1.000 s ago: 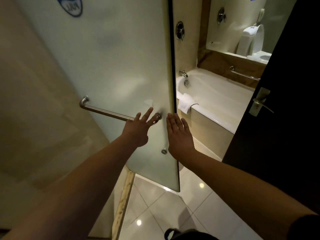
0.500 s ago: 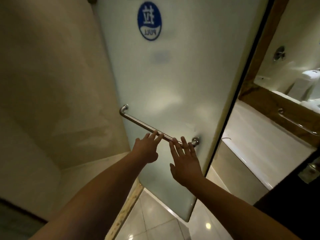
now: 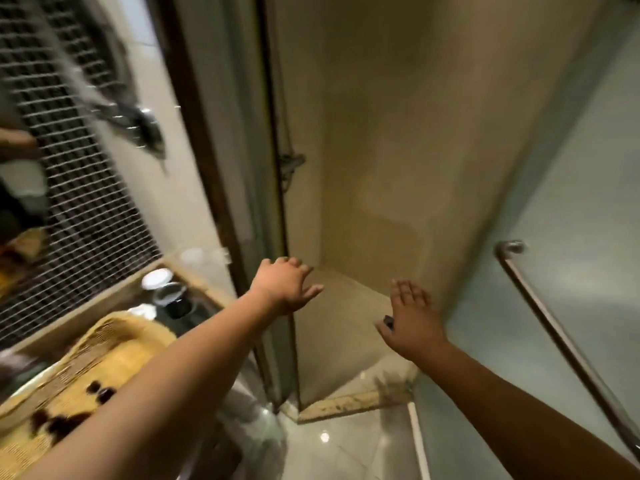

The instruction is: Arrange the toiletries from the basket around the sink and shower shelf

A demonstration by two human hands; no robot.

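Note:
A woven yellow basket [image 3: 114,344] lies on the counter at the lower left, with several small dark items [image 3: 62,424] inside it. My left hand [image 3: 284,287] reaches forward beside the shower's door frame, fingers spread, holding nothing. My right hand [image 3: 412,320] is stretched out in front of the open shower stall, fingers straight and empty. Neither hand touches the frosted glass door [image 3: 571,237], which stands at the right with its steel bar handle [image 3: 554,334].
Beige shower walls [image 3: 398,150] and a raised stall floor [image 3: 339,341] lie ahead, with a stone threshold [image 3: 349,405] at the floor. Cups and a white lid [image 3: 157,278] sit on the counter behind the basket. A wire mesh panel [image 3: 69,202] fills the upper left. Glossy floor tiles [image 3: 346,452] lie below.
Both hands have come off the door handle. The view has swung left, so the glass door is now at the right and the open stall, counter and basket have come into sight.

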